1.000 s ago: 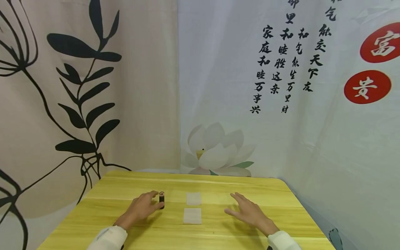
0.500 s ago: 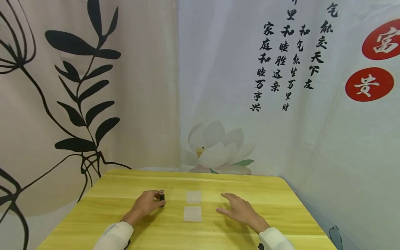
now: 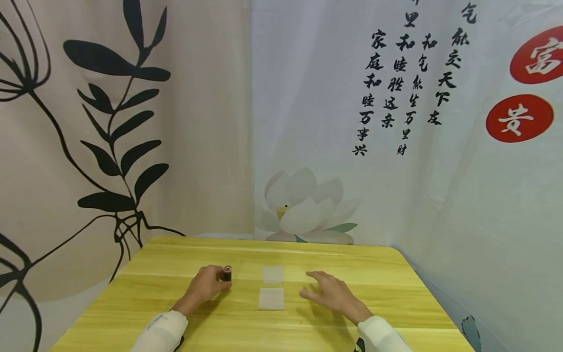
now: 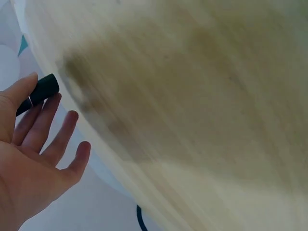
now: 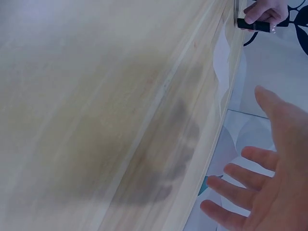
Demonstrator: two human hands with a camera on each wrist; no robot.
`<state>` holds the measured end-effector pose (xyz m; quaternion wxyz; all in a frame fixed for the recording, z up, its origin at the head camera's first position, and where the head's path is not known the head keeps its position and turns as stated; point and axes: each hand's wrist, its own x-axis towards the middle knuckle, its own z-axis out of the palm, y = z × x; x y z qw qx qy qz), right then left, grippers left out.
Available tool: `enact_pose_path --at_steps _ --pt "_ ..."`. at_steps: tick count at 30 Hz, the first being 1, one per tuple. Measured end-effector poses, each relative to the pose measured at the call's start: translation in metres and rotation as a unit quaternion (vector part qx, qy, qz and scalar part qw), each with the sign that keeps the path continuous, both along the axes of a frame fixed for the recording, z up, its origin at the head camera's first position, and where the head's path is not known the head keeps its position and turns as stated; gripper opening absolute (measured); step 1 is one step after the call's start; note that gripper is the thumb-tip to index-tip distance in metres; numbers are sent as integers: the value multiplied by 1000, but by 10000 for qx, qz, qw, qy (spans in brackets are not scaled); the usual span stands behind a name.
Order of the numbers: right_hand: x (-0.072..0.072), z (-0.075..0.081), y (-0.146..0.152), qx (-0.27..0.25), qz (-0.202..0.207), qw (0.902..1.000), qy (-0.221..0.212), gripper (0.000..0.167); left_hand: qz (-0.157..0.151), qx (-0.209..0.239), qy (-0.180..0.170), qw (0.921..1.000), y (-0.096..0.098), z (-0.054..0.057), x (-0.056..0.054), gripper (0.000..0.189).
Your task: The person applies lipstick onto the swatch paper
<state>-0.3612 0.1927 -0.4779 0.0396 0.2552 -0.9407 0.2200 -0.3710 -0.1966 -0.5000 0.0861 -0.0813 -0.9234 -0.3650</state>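
A small black tube, lipstick-like, stands upright in the head view (image 3: 227, 273), with a pinkish top end. My left hand (image 3: 205, 285) pinches it between thumb and fingers. In the left wrist view the thumb lies along one side of the tube (image 4: 47, 87) and fingertips along the other, while the remaining fingers are spread. A thin light ring circles its body, partly covered by the thumb. My right hand (image 3: 332, 293) hovers over the right half of the table, holding nothing. Its fingers are apart and loosely bent in the right wrist view.
Two pale square sheets lie between the hands on the yellow wooden table (image 3: 246, 332): a farther one (image 3: 273, 275) and a nearer one (image 3: 271, 299). Beyond the table's back edge hangs a printed cloth (image 3: 308, 98) with plants and characters.
My left fingers and thumb have come together on the tube from a looser pose around it. My right hand has moved left, toward the square sheets. The head view has tilted slightly.
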Motion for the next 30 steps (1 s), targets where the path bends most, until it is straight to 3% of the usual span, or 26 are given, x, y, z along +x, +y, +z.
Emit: enact_pose_path --at_steps 5,13,18,25,30 --pt "-4 1 0 -69 8 9999 156 76 -163 254 304 9991 8 8 -2 15" --pt "-17 12 -15 -274 52 9992 296 64 -438 275 675 9964 35 33 2 19" --pt "-26 24 -35 -461 411 9967 523 60 -514 169 766 9956 50 43 3 23" --pt "-33 30 -57 -790 703 9937 369 55 -671 -404 1073 9911 63 49 2 16" --pt "-33 33 -69 -1046 913 9896 366 55 -771 -526 1201 9884 68 51 4 15"
